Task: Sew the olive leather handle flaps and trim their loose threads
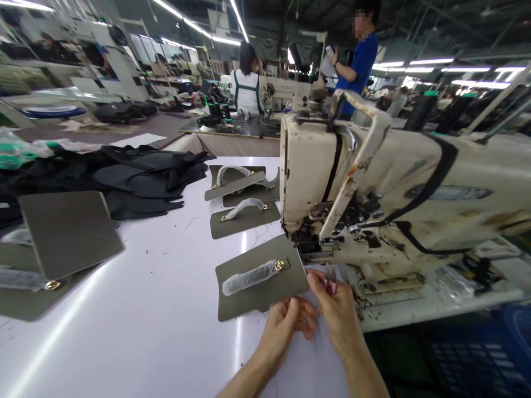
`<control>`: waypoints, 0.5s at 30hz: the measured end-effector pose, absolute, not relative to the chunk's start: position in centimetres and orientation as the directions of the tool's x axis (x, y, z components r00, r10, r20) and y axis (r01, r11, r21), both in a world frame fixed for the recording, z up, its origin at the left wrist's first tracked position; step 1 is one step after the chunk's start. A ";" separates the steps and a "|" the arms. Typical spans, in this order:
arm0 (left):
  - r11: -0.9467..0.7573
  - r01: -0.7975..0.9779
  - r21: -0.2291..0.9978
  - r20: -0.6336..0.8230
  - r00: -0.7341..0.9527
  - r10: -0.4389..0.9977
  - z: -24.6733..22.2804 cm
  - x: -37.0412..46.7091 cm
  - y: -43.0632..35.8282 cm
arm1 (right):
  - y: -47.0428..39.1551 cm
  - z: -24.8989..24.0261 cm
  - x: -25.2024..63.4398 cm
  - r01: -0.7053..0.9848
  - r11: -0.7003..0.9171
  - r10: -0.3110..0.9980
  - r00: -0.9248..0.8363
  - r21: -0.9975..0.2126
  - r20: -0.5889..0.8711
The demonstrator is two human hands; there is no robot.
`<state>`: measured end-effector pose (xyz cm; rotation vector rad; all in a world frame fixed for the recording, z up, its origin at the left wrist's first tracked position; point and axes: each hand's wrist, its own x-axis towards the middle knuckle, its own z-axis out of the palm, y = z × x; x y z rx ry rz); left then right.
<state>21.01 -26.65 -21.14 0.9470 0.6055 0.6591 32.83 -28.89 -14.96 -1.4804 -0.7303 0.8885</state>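
An olive-grey panel (253,301) lies on the white table beside the sewing machine's needle area (307,240). It carries a handle (249,278) wrapped in clear film with a gold metal fitting. At the panel's lower right edge, my left hand (286,323) is closed with its fingers curled in; whatever it pinches is hidden. My right hand (338,309) is closed round small pink-handled thread snips (331,286), partly covered by the fingers, by the panel's right corner. The two hands are close together but apart.
More panels with wrapped handles (244,215) lie behind, and others (70,237) are stacked at left. Dark cut pieces (145,177) are heaped at back left. The cream sewing machine (415,188) fills the right side. A blue crate (477,359) stands below. Two people are farther back.
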 end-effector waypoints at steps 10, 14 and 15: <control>0.072 -0.057 0.996 -0.049 0.337 0.940 -22.0 20.4 -25.0 | -28.3 -13.3 32.8 -0.295 -0.034 0.906 0.395 -0.955 -0.154; 0.113 -0.117 0.987 -0.067 0.342 0.937 -21.0 20.7 -25.1 | -28.1 -12.8 32.7 -0.345 -0.033 0.910 0.378 -0.938 -0.170; 0.143 -0.148 0.979 -0.083 0.348 0.934 -20.7 20.8 -25.3 | -28.2 -12.6 32.8 -0.329 -0.045 0.912 0.371 -0.943 -0.173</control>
